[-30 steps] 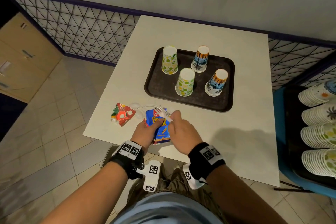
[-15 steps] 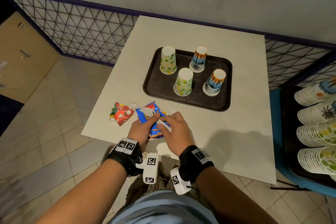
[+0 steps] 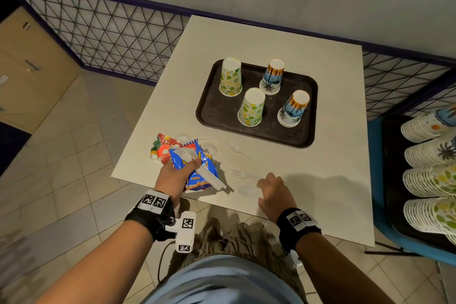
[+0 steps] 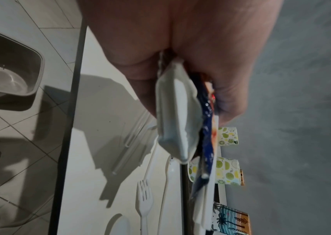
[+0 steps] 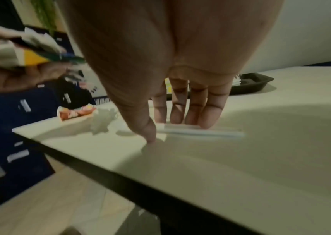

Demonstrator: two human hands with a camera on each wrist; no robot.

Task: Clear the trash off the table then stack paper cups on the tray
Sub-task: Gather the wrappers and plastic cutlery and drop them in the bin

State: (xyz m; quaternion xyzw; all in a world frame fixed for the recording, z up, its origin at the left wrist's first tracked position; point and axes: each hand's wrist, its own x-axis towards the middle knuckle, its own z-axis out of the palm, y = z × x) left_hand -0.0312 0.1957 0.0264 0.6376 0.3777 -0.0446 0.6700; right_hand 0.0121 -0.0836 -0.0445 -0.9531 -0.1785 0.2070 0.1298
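Observation:
My left hand [image 3: 190, 166] grips a blue snack wrapper [image 3: 197, 175] with several white plastic forks [image 3: 209, 175] pressed on top of it, near the table's front left. The left wrist view shows the wrapper [image 4: 206, 143] edge-on in my fingers. A red wrapper [image 3: 164, 148] lies just behind it. My right hand [image 3: 267, 186] reaches down with straight fingers [image 5: 196, 114] onto white cutlery handles [image 5: 210, 132]. A loose fork [image 3: 240, 174] and spoon [image 3: 246, 190] lie beside it. Several upturned paper cups, two green [image 3: 230, 76] and two blue-orange [image 3: 293, 108], stand apart on the dark tray [image 3: 214, 116].
Another spoon [image 3: 235, 147] lies in front of the tray. Rows of stacked paper cups [image 3: 431, 168] rest on a blue chair at the right. A mesh railing [image 3: 111, 39] runs behind the table. A grey bin [image 4: 9, 76] sits on the floor below the table edge.
My right hand has left the bundle and moved right and down onto the loose cutlery. The left hand still holds the blue wrapper and forks, now alone.

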